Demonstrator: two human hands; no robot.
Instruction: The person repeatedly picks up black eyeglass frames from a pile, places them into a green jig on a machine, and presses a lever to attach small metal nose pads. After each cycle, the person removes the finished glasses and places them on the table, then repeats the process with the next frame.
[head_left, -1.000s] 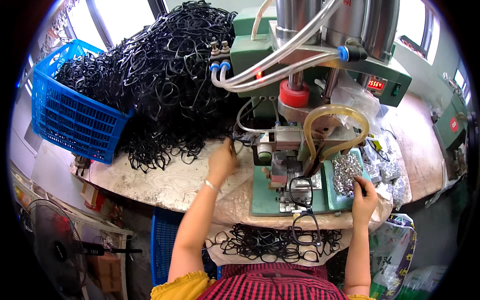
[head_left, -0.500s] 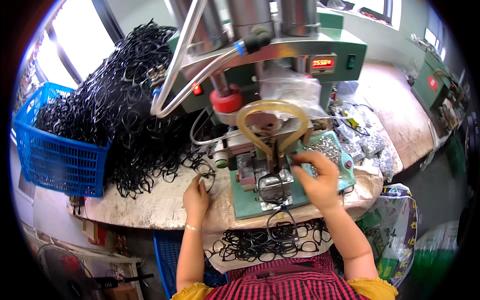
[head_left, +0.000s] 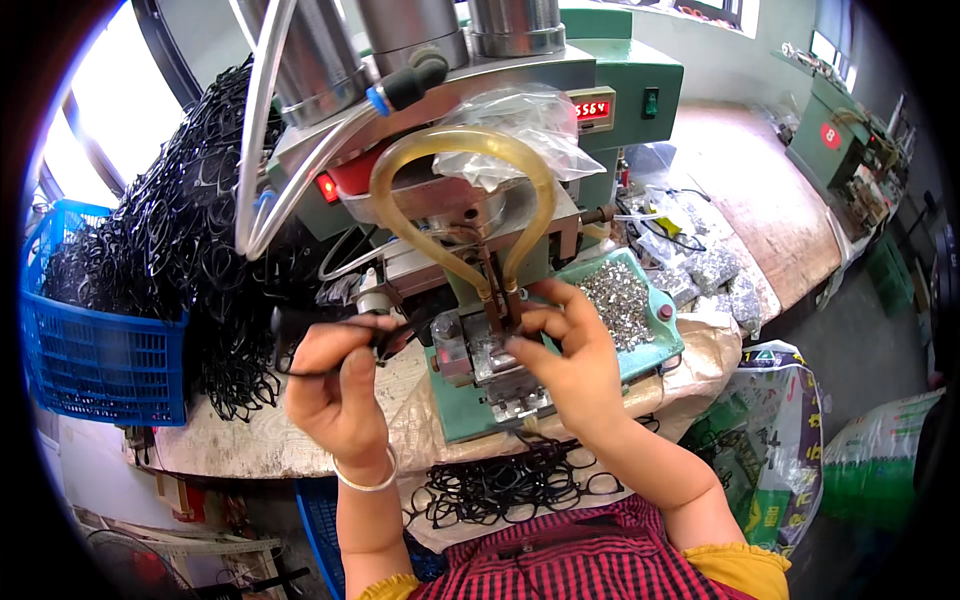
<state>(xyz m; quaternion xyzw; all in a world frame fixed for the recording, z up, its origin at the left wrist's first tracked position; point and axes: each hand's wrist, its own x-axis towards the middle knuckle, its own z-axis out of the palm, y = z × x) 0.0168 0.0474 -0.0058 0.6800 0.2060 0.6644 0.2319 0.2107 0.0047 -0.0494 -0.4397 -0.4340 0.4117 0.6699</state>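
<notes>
Little free room: left hand (head_left: 335, 385) pinching a thin black frame (head_left: 325, 345) left of the fixture (head_left: 490, 350); right hand (head_left: 570, 355), fingertips apparently pinched, at the fixture, small-parts tray (head_left: 655, 345) just right.

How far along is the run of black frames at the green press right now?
Done, by the look of it: a loose batch of black frames lies on the person's lap. In hand: the left hand holds one black plastic eyeglass frame at the green bench press, the right hand fingering its fixture beside a tray of small silver metal parts. Left: a big black heap spilling over the blue crate.
</notes>
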